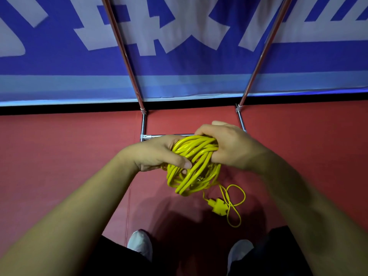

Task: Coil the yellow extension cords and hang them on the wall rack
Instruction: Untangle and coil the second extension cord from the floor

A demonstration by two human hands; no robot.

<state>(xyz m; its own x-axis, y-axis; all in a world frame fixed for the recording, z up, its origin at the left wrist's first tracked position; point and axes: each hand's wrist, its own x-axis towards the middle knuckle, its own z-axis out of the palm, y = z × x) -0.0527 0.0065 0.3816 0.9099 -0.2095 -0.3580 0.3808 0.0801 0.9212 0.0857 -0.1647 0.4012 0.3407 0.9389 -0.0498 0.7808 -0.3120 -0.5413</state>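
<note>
While both hands clamp it, the yellow extension cord (196, 170) hangs as a loose, thick coil in the air above the red floor (59, 166). The left hand (159, 154) curls round the coil's left side, its thumb lying across the strands. The right hand (229, 146) grips the upper right of the coil, fingers wrapped over the top. From the coil's lower right a strand drops to the floor, where it lies in slack loops around a yellow socket block (218, 206). Just behind the hands stands the metal rack (143, 124), its two poles rising in front of a blue banner (179, 76) with white characters. Two white shoes (140, 243) show at the bottom edge.
</note>
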